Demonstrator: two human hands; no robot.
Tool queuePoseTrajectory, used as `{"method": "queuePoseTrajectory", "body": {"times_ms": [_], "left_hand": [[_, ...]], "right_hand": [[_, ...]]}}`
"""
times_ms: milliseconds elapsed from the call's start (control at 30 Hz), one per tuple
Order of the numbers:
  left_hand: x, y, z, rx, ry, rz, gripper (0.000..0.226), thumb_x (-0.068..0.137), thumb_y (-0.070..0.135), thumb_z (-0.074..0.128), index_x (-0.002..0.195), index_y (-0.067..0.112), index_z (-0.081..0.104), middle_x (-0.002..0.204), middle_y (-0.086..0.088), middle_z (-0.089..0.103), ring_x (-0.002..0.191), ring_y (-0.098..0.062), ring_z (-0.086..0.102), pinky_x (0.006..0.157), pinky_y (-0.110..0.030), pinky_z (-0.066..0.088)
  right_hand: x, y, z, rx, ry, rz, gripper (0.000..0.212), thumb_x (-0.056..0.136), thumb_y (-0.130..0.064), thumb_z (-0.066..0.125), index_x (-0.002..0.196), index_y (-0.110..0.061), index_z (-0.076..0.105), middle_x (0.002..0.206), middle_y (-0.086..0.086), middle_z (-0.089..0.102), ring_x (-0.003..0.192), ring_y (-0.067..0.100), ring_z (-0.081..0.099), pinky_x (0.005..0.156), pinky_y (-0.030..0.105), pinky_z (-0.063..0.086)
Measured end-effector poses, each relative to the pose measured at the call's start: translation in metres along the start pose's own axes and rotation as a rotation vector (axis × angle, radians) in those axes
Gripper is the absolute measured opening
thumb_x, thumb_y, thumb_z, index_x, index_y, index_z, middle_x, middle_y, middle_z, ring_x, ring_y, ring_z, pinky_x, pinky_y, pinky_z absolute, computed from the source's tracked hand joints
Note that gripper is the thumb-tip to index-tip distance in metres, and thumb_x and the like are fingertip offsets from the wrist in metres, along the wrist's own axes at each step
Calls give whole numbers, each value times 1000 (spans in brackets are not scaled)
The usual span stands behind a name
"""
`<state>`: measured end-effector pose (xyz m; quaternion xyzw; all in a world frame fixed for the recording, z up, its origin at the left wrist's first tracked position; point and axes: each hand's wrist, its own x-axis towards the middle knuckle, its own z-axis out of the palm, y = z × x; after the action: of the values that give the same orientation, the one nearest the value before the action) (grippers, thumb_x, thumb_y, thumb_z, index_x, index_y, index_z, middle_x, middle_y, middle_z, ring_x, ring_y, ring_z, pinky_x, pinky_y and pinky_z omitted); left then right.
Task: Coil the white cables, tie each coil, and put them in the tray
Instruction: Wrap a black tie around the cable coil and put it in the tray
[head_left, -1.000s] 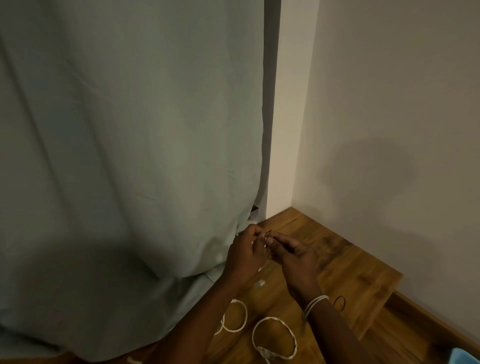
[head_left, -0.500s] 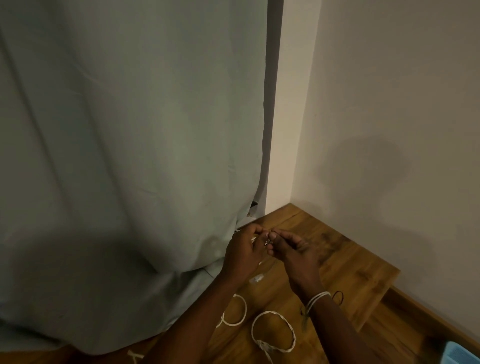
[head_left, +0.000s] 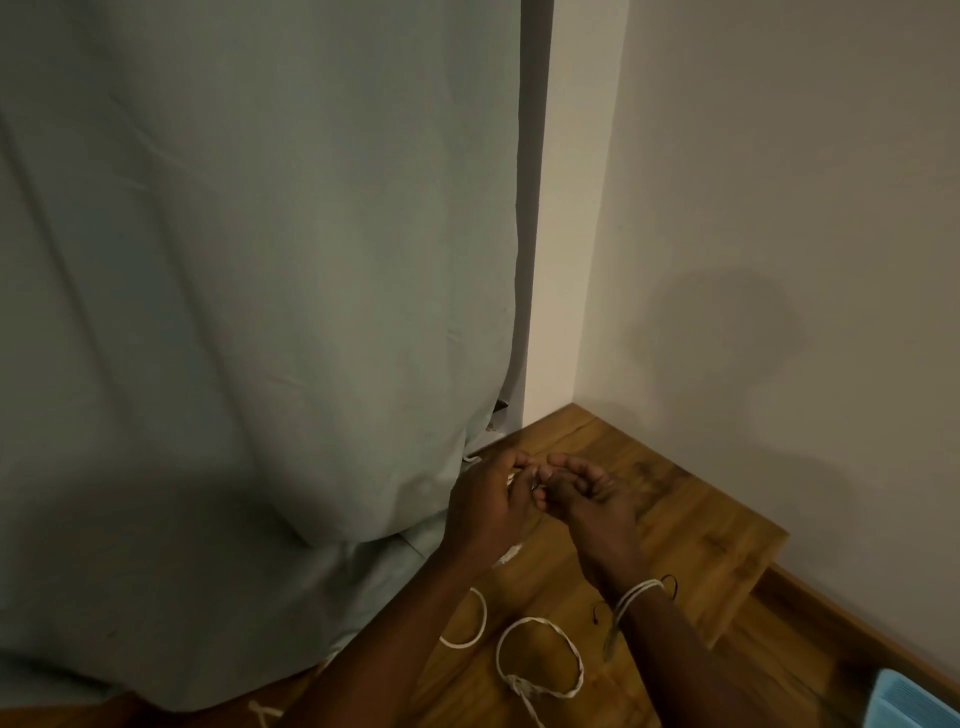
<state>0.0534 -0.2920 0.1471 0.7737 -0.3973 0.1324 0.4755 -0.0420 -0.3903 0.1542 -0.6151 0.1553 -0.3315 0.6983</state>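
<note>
Since the earlier frame the two hands have dropped slightly lower in view and the fingertips have drawn closer together, while the cables on the counter lie as they did. Going left to right: a grey-green curtain (head_left: 260, 312) hangs over the counter's edge; the left hand (head_left: 485, 506) is curled, its fingers closed on a bit of white cable (head_left: 511, 475) that shows at the fingertips; the right hand (head_left: 592, 501) meets it fingertip to fingertip, pinching something small and dark, too small to name. A white coil (head_left: 636, 595) is looped around the right wrist. Below the hands, toward the person, a loose arc of cable (head_left: 475, 621) lies left of a tied loop (head_left: 540, 657) on the wooden counter (head_left: 691, 535). The blue tray (head_left: 919, 706) sits at the far lower right, well apart and nearer the right hand, so a finished coil would likely travel right and back toward the person
</note>
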Motion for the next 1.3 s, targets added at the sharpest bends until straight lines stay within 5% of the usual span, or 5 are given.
{"method": "queuePoseTrajectory", "body": {"times_ms": [233,467,667,1133,1300], "left_hand": [[2,2,1,-25,-34,-20,21,97,32,52,103,19,67,94,7,71,83,-1,62,72,-14,49],[4,6,4,-129,-74,-43,20,97,31,54,101,18,69,92,6,72,83,1,63,72,-18,54],[6,7,1,-284,-108,-56,19,96,28,57,107,22,70,95,17,69,92,3,65,79,-14,51],[15,11,-8,-299,-103,42,3,86,23,68,89,24,66,84,17,66,83,-2,64,74,-9,49],[7,4,-5,-314,-143,1,13,87,28,66,91,16,68,84,5,70,80,-6,66,71,-17,53]], "right_hand": [[1,1,-11,-60,-65,6,13,95,-5,60,100,-8,72,86,14,77,83,31,73,77,38,62],[6,0,-15,-589,9,-386,15,96,-25,59,90,-23,73,77,-9,74,69,9,72,62,44,62],[7,-9,-11,-643,11,-460,21,99,-17,56,85,-20,71,69,-9,71,60,7,69,56,42,58],[11,-24,-1,-28,-18,-31,30,105,-14,42,89,-7,68,80,14,68,73,22,63,71,37,54],[7,-23,4,30,31,-29,29,104,-10,42,84,-3,62,69,6,64,67,17,60,72,36,52]]}}
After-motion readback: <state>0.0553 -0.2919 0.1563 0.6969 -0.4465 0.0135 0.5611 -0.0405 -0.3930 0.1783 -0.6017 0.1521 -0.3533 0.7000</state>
